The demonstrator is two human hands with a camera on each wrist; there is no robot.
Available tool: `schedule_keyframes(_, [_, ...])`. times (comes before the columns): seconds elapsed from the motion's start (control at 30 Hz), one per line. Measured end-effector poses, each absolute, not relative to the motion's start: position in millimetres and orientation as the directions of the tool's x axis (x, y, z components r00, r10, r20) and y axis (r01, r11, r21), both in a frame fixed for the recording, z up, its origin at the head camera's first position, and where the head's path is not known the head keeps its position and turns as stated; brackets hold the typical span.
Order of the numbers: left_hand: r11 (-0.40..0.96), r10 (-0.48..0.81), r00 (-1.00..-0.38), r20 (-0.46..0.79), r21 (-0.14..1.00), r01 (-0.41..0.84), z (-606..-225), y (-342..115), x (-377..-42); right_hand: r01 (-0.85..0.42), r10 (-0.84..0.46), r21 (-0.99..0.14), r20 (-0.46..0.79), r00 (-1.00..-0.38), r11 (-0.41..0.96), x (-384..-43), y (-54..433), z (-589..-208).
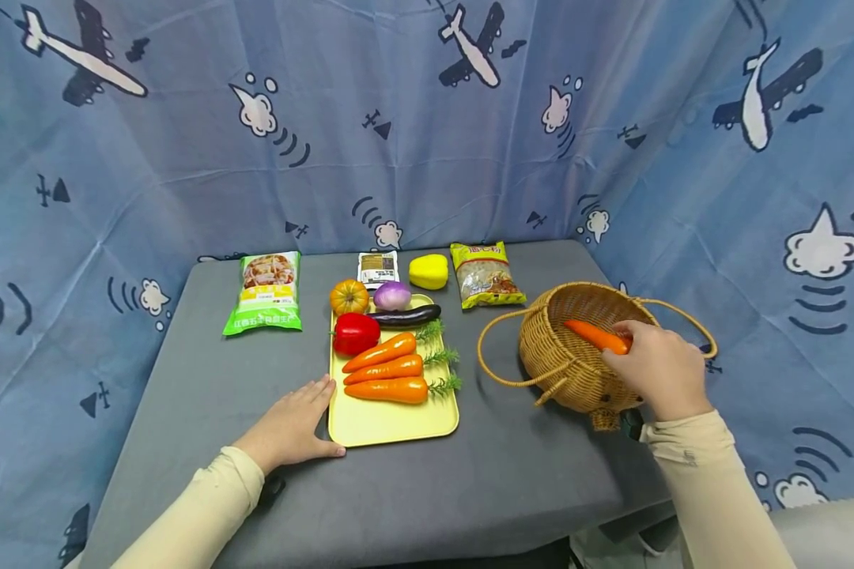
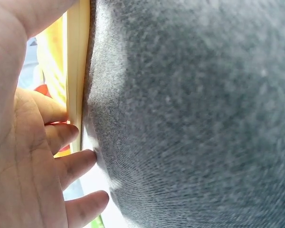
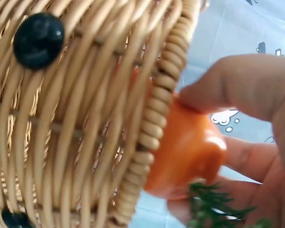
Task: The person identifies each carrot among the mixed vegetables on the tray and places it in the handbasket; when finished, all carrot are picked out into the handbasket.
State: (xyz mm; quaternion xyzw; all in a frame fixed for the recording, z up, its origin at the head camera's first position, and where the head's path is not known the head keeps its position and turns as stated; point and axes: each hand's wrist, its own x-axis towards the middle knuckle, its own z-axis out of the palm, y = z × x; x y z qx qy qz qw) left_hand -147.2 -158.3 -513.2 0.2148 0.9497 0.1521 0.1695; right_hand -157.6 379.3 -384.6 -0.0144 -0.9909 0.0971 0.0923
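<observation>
My right hand (image 1: 660, 367) grips a carrot (image 1: 598, 337) by its thick end, at the mouth of a wicker basket (image 1: 565, 371). In the right wrist view the carrot (image 3: 185, 147) is partly behind the basket's rim, its green top by my fingers. My left hand (image 1: 295, 423) touches the left edge of a yellow tray (image 1: 391, 427), fingers fairly straight along the side. On the tray lie several vegetables: three carrots (image 1: 387, 390) with green tops, a red pepper (image 1: 356, 333), a dark eggplant (image 1: 406, 316), a purple onion (image 1: 392, 296) and a small pumpkin (image 1: 349, 297).
Behind the tray are a white packet (image 1: 378, 269) and a yellow pepper (image 1: 428, 271). A green bag (image 1: 266, 292) lies at the back left, a yellow bag (image 1: 486, 275) at the back right. The basket's looped handles (image 1: 494, 356) stick out sideways. A patterned curtain (image 1: 398, 142) hangs behind the table.
</observation>
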Motion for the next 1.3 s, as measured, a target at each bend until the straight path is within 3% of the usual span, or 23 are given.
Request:
schedule_keyframes(0.47, [0.863,0.452,-0.853,-0.262,0.369,0.344,-513.9,-154.3,-148.5,-0.011,-0.024,-0.197,-0.066,-0.998,0.980,-188.7,378.2,-392.5])
schedule_keyframes(0.87, [0.868,0.432,-0.862,-0.265,0.381,0.318,-513.6,-155.4,-151.4,0.057,0.034,-0.178,-0.130,-0.991,0.982,-197.2,380.6,-393.0])
schedule_keyframes(1.0, [0.868,0.433,-0.860,-0.271,0.384,0.316,-513.6,-154.7,-152.0,0.067,0.059,-0.191,-0.046,-0.997,0.979,-189.5,375.5,-386.2])
schedule_keyframes(1.13, [0.866,0.435,-0.858,-0.275,0.389,0.315,-513.9,-154.5,-151.8,0.010,0.046,-0.238,0.145,-0.988,0.971,-178.0,360.4,-376.6])
schedule_keyframes(1.3, [0.869,0.430,-0.858,-0.281,0.387,0.309,-514.5,-154.4,-151.1,-0.113,0.017,-0.283,0.420,-0.907,0.953,-162.2,330.4,-364.5])
